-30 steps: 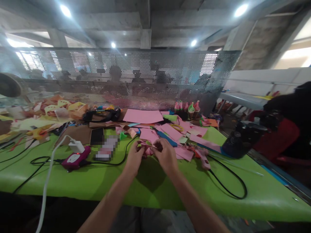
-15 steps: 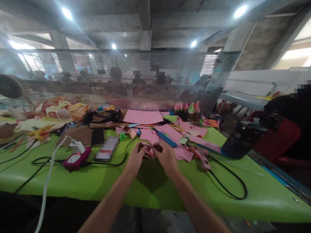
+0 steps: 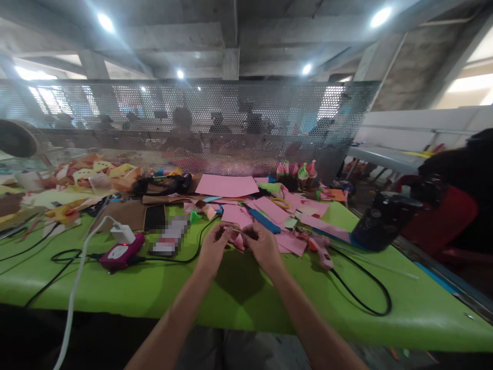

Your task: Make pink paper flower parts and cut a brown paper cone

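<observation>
Both hands meet above the green worktop (image 3: 154, 288), just in front of the heap of pink sheets (image 3: 246, 210). The left hand (image 3: 212, 248) and the right hand (image 3: 262, 245) each pinch one end of a small pink paper piece (image 3: 235, 239), so each grip is clenched on it with fingertips drawn together. The piece hangs between the two hands, just above the worktop; its exact fold is too small to tell.

Just right of the hands a pink glue gun (image 3: 321, 252) lies on the worktop, its black cord (image 3: 365, 293) looping further right. A blue strip (image 3: 264, 220) rests on the pink sheets just behind the hands. Left of the hands sit a dark phone (image 3: 154, 217) and a magenta power bank (image 3: 120, 253) with a white charger (image 3: 122, 234) beside it. A row of small paper cones (image 3: 297, 171) stands behind the sheets, against the mesh screen (image 3: 192, 123). Far right of the hands is a person in dark clothing (image 3: 462, 174).
</observation>
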`<state>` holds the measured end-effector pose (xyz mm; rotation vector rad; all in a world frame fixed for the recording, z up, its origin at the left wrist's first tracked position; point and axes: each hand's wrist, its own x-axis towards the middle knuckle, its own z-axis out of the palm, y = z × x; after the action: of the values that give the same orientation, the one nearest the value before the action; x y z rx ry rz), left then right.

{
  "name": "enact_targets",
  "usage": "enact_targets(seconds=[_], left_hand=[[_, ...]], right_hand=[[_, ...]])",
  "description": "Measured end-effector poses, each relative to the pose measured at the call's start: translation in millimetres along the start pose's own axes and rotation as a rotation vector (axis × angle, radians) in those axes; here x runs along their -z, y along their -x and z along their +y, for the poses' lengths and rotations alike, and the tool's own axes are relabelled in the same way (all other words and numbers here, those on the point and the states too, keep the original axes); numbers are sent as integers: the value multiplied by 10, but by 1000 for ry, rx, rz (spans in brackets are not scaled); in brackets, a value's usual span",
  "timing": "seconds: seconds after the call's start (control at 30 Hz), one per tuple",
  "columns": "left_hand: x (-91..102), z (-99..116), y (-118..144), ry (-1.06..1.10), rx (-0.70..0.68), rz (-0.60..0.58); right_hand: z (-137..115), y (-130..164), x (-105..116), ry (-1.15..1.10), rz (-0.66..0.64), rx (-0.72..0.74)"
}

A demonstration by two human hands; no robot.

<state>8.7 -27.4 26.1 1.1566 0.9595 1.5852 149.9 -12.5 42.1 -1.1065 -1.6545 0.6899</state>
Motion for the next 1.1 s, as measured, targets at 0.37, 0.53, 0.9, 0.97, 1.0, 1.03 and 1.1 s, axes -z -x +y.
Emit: enact_targets(seconds=[0.37, 0.53, 0.9, 0.97, 1.0, 1.03, 1.1], left_hand=[[60, -38, -35, -14, 30, 23], [58, 11, -27, -35, -37, 18], [62, -22, -36, -39, -77, 51], [56, -19, -31, -18, -60, 51], [55, -18, -28, -7, -52, 52], [53, -17, -25, 2, -45, 53], [54, -16, -24, 11, -39, 51]], right_hand=[[-54, -22, 30, -177, -38, -26], [-44, -24, 23, -244, -67, -45], [-24, -19, 24, -196, -47, -66], [-48, -16, 32, -194, -48, -66], [-60, -14, 35, -195, -51, -67], [-71, -12, 37, -195, -53, -67], [-87, -10, 39, -184, -51, -61]])
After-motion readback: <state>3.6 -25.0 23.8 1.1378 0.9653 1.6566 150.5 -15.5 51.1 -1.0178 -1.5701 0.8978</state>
